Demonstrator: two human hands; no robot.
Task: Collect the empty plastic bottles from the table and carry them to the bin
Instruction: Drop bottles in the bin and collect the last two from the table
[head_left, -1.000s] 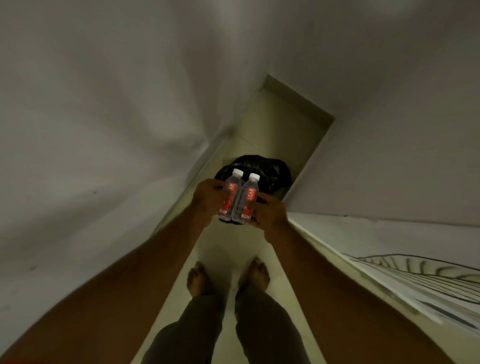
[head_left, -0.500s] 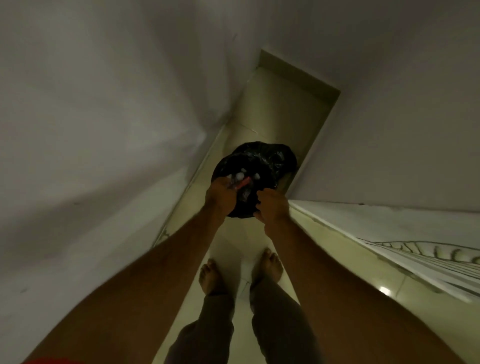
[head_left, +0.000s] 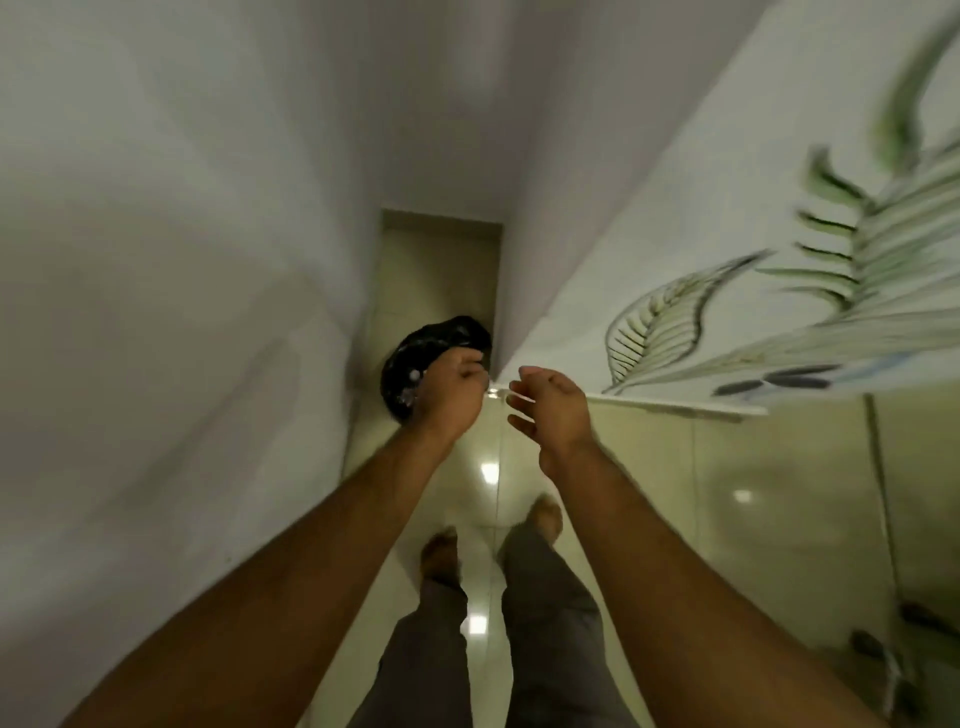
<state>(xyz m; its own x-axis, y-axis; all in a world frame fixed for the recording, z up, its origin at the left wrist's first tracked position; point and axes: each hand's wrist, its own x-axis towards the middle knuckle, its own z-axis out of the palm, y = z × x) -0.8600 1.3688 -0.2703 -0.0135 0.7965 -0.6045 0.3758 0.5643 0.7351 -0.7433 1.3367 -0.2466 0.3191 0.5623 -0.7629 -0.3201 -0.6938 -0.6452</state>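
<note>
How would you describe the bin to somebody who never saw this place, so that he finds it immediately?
Look down the narrow passage between the plain white wall and the leaf-patterned panel. At its far end on the pale tiled floor stands the bin, just beyond the left hand. Its shiny black bag lining makes it the only dark thing there.

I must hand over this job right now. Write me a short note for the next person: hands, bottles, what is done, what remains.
Left hand: loosely curled over the bin, holding nothing that shows.
Right hand: open and empty, beside the bin, near the wall corner.
Bottles: pale shapes lie inside the black bin bag; blur hides how many.
Done: the carried bottles look dropped in.
Left: the table is out of view, so go back and check it for more bottles.
</note>
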